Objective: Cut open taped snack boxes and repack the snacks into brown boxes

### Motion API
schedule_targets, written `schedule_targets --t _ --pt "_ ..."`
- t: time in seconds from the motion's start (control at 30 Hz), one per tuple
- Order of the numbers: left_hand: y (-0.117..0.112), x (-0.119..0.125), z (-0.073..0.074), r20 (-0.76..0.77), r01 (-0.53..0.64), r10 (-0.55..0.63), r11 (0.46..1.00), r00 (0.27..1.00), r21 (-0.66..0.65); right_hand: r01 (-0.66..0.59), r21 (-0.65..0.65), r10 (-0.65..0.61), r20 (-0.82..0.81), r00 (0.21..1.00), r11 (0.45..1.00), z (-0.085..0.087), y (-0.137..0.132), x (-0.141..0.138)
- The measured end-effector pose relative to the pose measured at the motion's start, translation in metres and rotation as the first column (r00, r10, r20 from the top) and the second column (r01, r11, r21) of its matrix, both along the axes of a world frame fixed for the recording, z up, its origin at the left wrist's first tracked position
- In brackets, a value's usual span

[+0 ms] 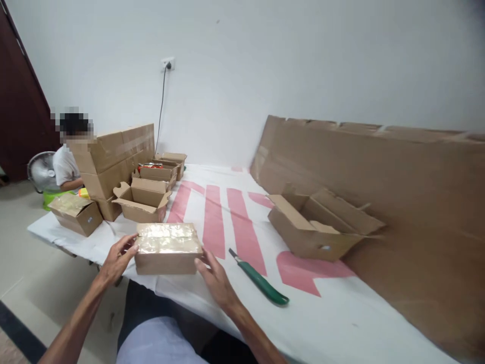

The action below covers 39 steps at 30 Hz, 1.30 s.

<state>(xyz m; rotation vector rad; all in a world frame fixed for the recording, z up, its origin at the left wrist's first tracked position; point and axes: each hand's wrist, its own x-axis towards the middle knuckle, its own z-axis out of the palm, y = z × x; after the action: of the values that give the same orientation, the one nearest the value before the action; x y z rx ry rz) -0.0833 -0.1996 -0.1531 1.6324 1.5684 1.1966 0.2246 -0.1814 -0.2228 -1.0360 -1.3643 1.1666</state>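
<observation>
A closed cardboard box (168, 263) with shiny tape across its top rests near the front edge of the table, between my two hands. My left hand (118, 258) presses on its left end, thumb and fingers at the upper corner. On the opposite end, my right hand (215, 273) touches the side with thumb and fingers slightly apart. To the right of that hand lies a green-handled knife (261, 283), its short blade pointing away and to the left. Just behind the taped box stands an open cardboard box (142, 199) with its flaps up.
Stacked cartons (117, 162) rise at the left, near another taped box (76, 215). More open boxes (157, 174) stand behind. At right, an open box (306, 237) sits before a large cardboard sheet (364, 177). A person (66, 167) sits beyond the stack beside a fan (40, 169).
</observation>
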Motion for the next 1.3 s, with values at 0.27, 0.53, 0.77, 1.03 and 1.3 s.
schedule_targets --t 0.27,0.53,0.77,1.03,1.3 --pt "0.039 0.047 0.001 0.197 0.169 -0.156 0.984 0.968 -0.051 0.167 0.004 -0.167 0.049 0.985 0.986 0.003 -0.005 0.056" --pt "0.029 0.05 0.013 0.104 0.105 -0.094 0.988 0.99 -0.109 0.164 0.014 -0.165 0.087 0.983 0.986 0.0 -0.01 0.045" --pt "0.034 0.055 0.01 0.163 0.088 -0.07 0.99 0.984 -0.111 0.153 0.017 -0.154 0.09 0.984 0.988 -0.001 -0.013 0.045" --pt "0.029 0.047 0.002 0.35 0.196 -0.132 0.969 0.927 -0.153 0.185 0.039 -0.188 0.126 0.974 0.982 0.003 -0.01 0.047" --pt "0.02 0.055 0.007 -0.151 0.2 -0.175 0.965 0.973 0.171 0.24 0.181 -0.283 0.269 0.921 0.954 0.019 0.005 0.046"
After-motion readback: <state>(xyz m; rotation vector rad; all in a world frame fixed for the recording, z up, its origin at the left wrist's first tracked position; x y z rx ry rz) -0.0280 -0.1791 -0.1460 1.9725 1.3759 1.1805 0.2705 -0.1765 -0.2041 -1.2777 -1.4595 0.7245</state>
